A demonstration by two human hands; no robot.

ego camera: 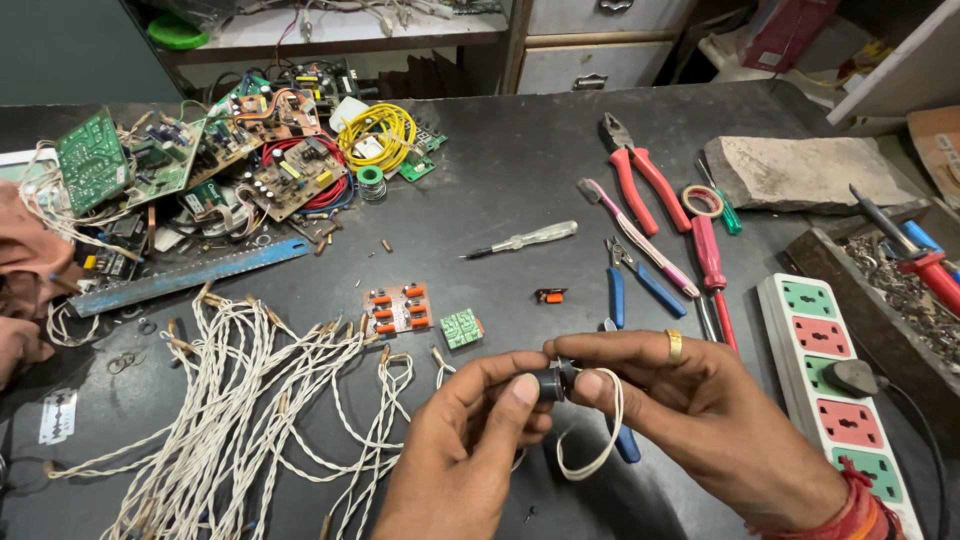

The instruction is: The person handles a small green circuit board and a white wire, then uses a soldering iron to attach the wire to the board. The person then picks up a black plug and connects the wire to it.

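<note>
Both my hands meet low in the middle of the head view over a dark worktable [520,180]. My left hand [462,450] pinches a small black round part [551,385] between thumb and forefinger. My right hand [700,415], with a gold ring on one finger, grips the same part from the other side. A twisted white wire [600,440] loops down from the part between my hands. A blue-handled tool [622,440] lies on the table under my right hand.
A bundle of twisted white wires [230,400] lies at left, a pile of circuit boards [200,160] behind it. Small orange-part board [397,307] and green board [461,328] sit ahead. Pliers [640,180], screwdrivers [712,265], a power strip [835,380] stand right.
</note>
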